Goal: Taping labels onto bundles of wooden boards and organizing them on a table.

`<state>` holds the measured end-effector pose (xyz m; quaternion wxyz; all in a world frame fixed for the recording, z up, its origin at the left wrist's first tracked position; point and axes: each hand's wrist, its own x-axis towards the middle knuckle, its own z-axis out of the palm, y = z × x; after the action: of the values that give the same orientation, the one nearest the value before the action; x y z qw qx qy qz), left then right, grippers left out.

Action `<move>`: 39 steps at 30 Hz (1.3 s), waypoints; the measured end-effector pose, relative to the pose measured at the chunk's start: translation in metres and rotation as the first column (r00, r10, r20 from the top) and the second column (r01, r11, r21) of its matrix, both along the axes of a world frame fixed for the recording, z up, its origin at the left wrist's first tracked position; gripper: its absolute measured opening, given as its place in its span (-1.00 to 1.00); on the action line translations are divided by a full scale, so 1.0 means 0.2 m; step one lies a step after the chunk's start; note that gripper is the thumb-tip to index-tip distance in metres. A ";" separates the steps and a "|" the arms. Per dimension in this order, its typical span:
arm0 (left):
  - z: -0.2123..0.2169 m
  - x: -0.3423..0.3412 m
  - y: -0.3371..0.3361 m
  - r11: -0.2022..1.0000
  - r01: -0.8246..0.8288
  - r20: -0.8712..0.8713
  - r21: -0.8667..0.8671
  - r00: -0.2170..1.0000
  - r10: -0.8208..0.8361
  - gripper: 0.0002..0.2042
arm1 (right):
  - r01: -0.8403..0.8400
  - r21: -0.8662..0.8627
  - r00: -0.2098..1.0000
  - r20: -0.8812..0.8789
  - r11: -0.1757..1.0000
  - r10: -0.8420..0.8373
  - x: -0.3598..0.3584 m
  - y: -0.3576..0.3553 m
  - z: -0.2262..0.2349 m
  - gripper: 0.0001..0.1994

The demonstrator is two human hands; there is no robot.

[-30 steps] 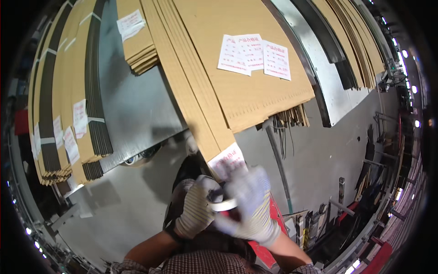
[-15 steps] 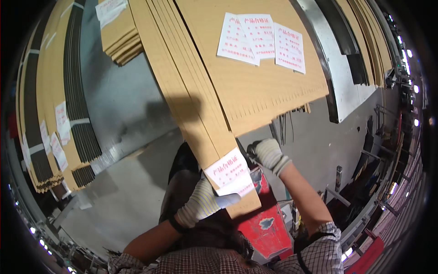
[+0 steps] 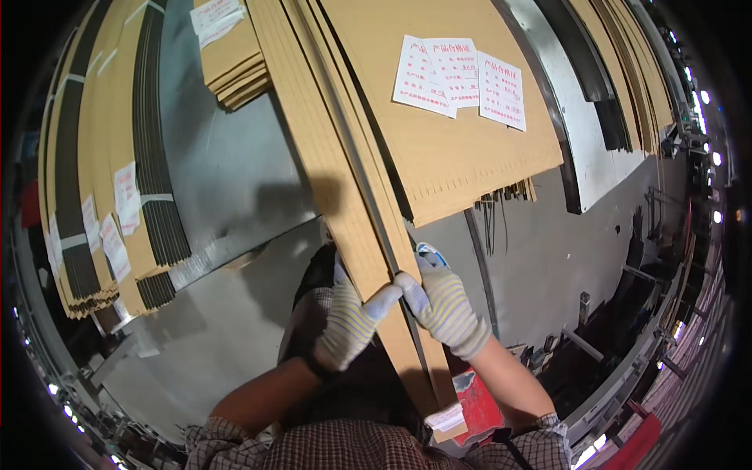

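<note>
Long, narrow brown cardboard strips (image 3: 325,172) run from the far edge toward my body. A dark gap splits them lengthwise. My left hand (image 3: 348,317), in a striped knit glove, is closed on the left-hand strip with its thumb on top. Opposite it, my right hand (image 3: 448,307), gloved alike, grips the right-hand strip, and the two thumbs nearly meet at the gap. The fingers under the cardboard are hidden. A small blue and white object (image 3: 431,252) shows by the right hand; its kind is unclear. Near the strips' close end lies a white label (image 3: 445,419).
A wide cardboard stack (image 3: 462,160) with several white printed slips (image 3: 501,90) lies to the right of the strips. Left are a metal tabletop (image 3: 227,149) and strapped bundles of cardboard strips (image 3: 149,141). A scuffed red surface (image 3: 478,403) shows below my right hand.
My right hand has come in from the right onto the strips. The strips' near end and its label have moved closer to my body, and a dark lengthwise gap has opened.
</note>
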<state>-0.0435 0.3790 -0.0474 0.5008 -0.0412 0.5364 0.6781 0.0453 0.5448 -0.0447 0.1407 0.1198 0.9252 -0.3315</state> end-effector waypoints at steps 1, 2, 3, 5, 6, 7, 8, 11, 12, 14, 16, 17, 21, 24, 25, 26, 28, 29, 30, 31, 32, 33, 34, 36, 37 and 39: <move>-0.04 0.13 0.03 0.958 -0.267 -0.018 0.103 0.963 0.270 -0.31 | 0.031 -0.056 0.988 -0.151 0.998 -0.039 0.02 0.00 -0.06 -0.28; -0.10 0.21 0.02 0.955 -0.276 -0.170 0.110 0.941 0.291 -0.30 | 0.026 -0.121 0.995 -0.095 0.992 -0.038 0.01 -0.01 0.03 -0.32; -0.10 0.29 0.00 0.955 -0.273 -0.305 0.115 0.905 0.296 -0.29 | -0.095 0.029 0.981 -0.165 0.995 0.098 0.09 0.00 0.00 -0.32; -0.13 0.36 -0.07 0.945 -0.318 -0.058 0.078 0.945 0.323 -0.29 | -0.125 -0.004 0.983 0.135 0.992 0.124 0.03 -0.04 0.10 -0.23; -0.06 0.22 -0.05 0.962 -0.247 -0.025 0.115 0.967 0.252 -0.33 | -0.120 0.014 0.983 0.139 0.993 0.117 -0.01 0.00 0.08 -0.23; -0.04 0.10 -0.04 0.974 -0.178 0.003 0.141 0.984 0.179 -0.36 | -0.070 -0.033 0.991 0.109 0.997 0.073 -0.05 0.01 0.03 -0.14; -0.04 0.02 -0.03 0.970 -0.223 0.054 0.093 0.974 0.219 -0.42 | -0.020 -0.087 0.996 0.085 0.996 0.027 -0.07 -0.01 0.03 -0.06; -0.09 0.03 0.03 0.956 -0.282 -0.019 0.078 0.959 0.284 -0.44 | -0.051 -0.121 0.987 0.144 0.991 0.068 -0.07 0.04 0.06 0.11; -0.11 0.05 0.04 0.955 -0.286 -0.016 0.079 0.957 0.288 -0.44 | -0.077 -0.011 0.992 0.095 0.997 0.078 -0.01 0.07 0.03 0.16; -0.13 0.09 0.04 0.924 -0.369 0.035 0.103 0.929 0.368 -0.37 | -0.075 -0.157 0.983 0.155 0.985 0.100 0.02 0.12 0.02 0.16; -0.17 0.11 0.06 0.921 -0.369 0.031 0.121 0.929 0.368 -0.36 | -0.006 -0.279 0.980 0.189 0.960 0.061 0.03 0.13 0.02 0.14; -0.19 0.12 0.07 0.921 -0.363 0.022 0.139 0.931 0.364 -0.36 | -0.011 -0.279 0.979 0.191 0.960 0.067 0.01 0.12 0.03 0.14; -0.18 0.10 0.07 0.898 -0.413 0.116 0.151 0.910 0.399 -0.24 | -0.172 0.190 0.982 -0.043 0.967 0.183 -0.02 0.05 0.09 -0.02; -0.03 -0.01 -0.10 0.987 -0.133 -0.330 -0.090 0.939 0.096 -0.29 | -0.199 0.148 0.975 0.132 0.969 0.180 -0.18 0.12 0.33 -0.37; 0.06 0.04 -0.16 0.917 -0.323 -0.399 -0.234 0.892 0.212 -0.42 | -0.200 0.149 0.975 0.131 0.968 0.181 -0.20 0.11 0.41 -0.37; 0.23 -0.04 -0.18 0.983 -0.164 -0.097 -0.081 0.983 0.156 -0.59 | -0.461 0.023 0.887 -0.005 0.887 0.461 -0.19 0.10 0.49 -0.46; 0.34 0.08 -0.34 0.989 0.142 -0.012 0.040 0.990 -0.142 -0.75 | -0.667 -0.085 0.741 -0.186 0.740 0.646 -0.11 -0.08 0.59 -0.60; 0.35 0.09 -0.39 0.918 0.353 -0.245 -0.180 0.888 -0.389 -0.81 | -0.620 -0.088 0.780 -0.175 0.779 0.601 -0.08 -0.21 0.60 -0.63; 0.34 0.08 -0.42 0.961 0.234 -0.128 -0.149 0.959 -0.253 -0.77 | -0.744 -0.086 0.578 0.414 0.662 0.703 -0.24 -0.22 0.80 -0.67; 0.34 0.07 -0.44 0.985 0.121 0.003 -0.123 0.993 -0.121 -0.70 | -0.741 -0.082 0.580 0.424 0.667 0.696 -0.27 -0.13 0.78 -0.67; 0.29 0.05 -0.52 0.996 -0.024 -0.022 -0.090 1.000 0.023 -0.74 | -0.597 -0.069 0.792 0.109 0.799 0.601 -0.26 0.01 0.69 -0.69; 0.18 0.03 -0.58 0.984 -0.173 -0.049 -0.050 0.984 0.170 -0.77 | -0.427 -0.127 0.895 -0.204 0.895 0.398 -0.27 0.15 0.58 -0.70; -0.01 0.02 -0.60 0.981 -0.191 -0.023 -0.021 0.981 0.191 -0.83 | -0.368 -0.011 0.929 -0.046 0.930 0.368 -0.32 0.30 0.46 -0.71; -0.37 -0.04 -0.48 0.992 0.067 -0.228 -0.109 0.969 -0.091 -0.94 | -0.032 -0.248 0.980 0.182 0.968 0.080 -0.25 0.47 0.12 -0.70; -0.52 -0.06 -0.31 0.917 0.295 -0.417 -0.268 0.823 -0.387 -0.88 | 0.285 -0.534 0.940 0.318 0.796 -0.123 -0.15 0.51 -0.04 -0.69; -1.13 0.06 -0.09 0.952 -0.277 0.606 0.127 0.782 0.147 -0.72 | 0.202 -0.653 0.978 0.092 0.730 -0.189 -0.08 0.40 -0.28 -0.70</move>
<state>-0.0312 0.3609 -0.2743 0.5639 -0.2573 0.2717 0.7362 0.0293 0.6239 -0.1008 0.1468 0.1623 0.7299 -0.6475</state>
